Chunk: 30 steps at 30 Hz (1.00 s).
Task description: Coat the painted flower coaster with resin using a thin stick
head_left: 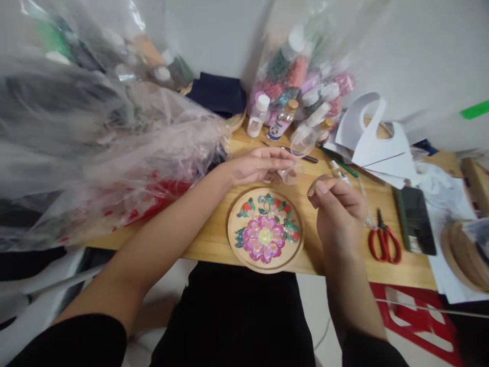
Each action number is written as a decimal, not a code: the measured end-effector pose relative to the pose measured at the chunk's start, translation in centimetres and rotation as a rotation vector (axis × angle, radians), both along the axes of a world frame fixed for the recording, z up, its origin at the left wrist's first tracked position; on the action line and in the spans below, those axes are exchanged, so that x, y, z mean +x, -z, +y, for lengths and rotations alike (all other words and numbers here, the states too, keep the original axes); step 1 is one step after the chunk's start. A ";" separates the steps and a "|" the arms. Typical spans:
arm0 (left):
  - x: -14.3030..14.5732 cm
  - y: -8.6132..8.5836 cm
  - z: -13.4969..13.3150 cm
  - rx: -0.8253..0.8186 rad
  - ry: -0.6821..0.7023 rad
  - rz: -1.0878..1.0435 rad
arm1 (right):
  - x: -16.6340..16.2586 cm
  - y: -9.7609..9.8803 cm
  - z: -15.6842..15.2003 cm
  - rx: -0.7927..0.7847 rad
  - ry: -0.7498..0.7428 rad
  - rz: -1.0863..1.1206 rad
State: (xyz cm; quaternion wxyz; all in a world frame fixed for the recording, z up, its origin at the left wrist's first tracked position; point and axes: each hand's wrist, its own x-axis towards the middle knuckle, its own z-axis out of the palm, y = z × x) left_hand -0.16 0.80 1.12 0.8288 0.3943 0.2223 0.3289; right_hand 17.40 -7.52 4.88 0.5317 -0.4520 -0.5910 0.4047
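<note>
A round wooden plaque (265, 230) with a pink flower and green and red bead patterns lies near the table's front edge. Just beyond it, my left hand (260, 165) pinches a small clear plastic piece (288, 174) by its fingertips. My right hand (338, 209) hovers to the right of the plaque with fingers curled in a pinch. It seems to hold clear plastic film (364, 204) that trails off to the right. What else is in it I cannot make out.
Large clear plastic bags (99, 148) cover the table's left. A bag of bead bottles (301, 76) stands at the back. Red scissors (385, 239), a dark phone (415, 220), white paper (376, 140), pens (338, 162) and wooden discs (464, 255) lie to the right.
</note>
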 end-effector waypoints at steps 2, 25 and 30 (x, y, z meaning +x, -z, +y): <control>0.1 -0.1 -0.1 0.006 -0.008 0.007 | -0.2 -0.4 -0.5 0.061 -0.188 -0.108; 0.1 -0.5 0.0 0.098 -0.005 0.097 | -2.4 0.4 -0.7 0.337 -0.723 -0.661; 0.1 -0.6 0.0 0.071 -0.010 0.079 | -2.3 0.4 -0.8 0.330 -0.719 -0.675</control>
